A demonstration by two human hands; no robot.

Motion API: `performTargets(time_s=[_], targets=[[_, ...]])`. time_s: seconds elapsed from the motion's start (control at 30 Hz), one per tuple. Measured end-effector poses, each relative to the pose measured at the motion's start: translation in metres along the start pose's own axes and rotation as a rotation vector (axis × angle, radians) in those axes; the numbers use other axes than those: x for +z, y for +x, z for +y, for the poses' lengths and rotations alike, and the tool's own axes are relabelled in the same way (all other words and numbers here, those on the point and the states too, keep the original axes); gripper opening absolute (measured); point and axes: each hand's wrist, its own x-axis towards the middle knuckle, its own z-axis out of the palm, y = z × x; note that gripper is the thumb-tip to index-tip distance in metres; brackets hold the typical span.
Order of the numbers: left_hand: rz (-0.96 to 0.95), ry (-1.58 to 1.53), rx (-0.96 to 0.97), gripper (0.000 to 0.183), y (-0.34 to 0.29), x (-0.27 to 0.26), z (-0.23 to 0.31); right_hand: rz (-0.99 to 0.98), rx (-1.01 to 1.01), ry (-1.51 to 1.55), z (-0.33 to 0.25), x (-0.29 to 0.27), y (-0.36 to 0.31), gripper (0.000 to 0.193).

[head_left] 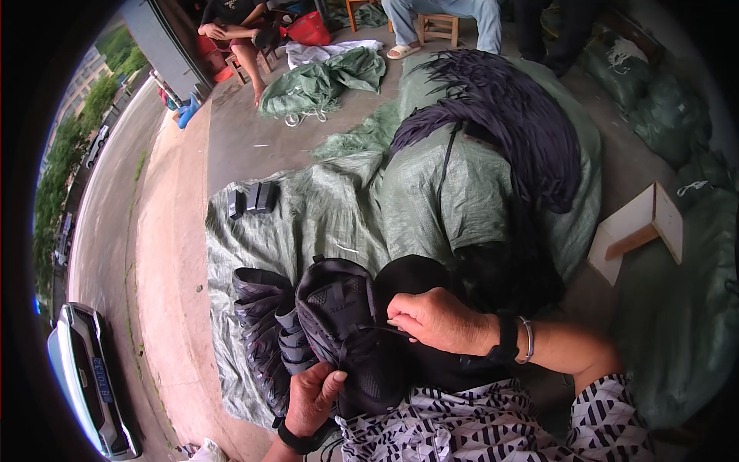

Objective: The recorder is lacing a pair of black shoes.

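Observation:
A black shoe lies over my lap, its opening at the far end and its toe toward me. At its left side my left hand is closed, thumb pressed to the fingers against the shoe's edge. My right hand is closed in a pinch to the right of the shoe, with a thin dark shoelace drawn from the shoe to its fingers. What lies under my left fingers is partly hidden. Left of the shoe, several dark shoe uppers are stacked in a row.
A green woven sack bulges ahead, with a heap of dark laces on it. Small black boxes lie on a green sheet. A wooden stand is at right. People sit at the back; a car stands left.

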Motion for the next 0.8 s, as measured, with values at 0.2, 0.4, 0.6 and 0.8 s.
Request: performTargets(time_s=[0.2,0.4,0.6,0.8], targets=[[0.383,-0.303,0.222,0.023,0.015,0.005,0.015,0.212,-0.323,-0.151,0.016,0.011,0.006,0.011],[0.280,-0.440,0.059,0.021,0.013,0.010,0.004,0.040,0.040,0.065,0.003,0.004,0.006,0.010],[0.255,-0.267,0.142,0.028,0.010,0.009,0.009,0.122,-0.146,-0.282,0.000,0.009,0.010,0.009],[0.261,-0.312,0.240,0.022,0.022,0.009,-0.004,0.008,0.183,0.033,-0.005,0.002,0.012,0.010]])
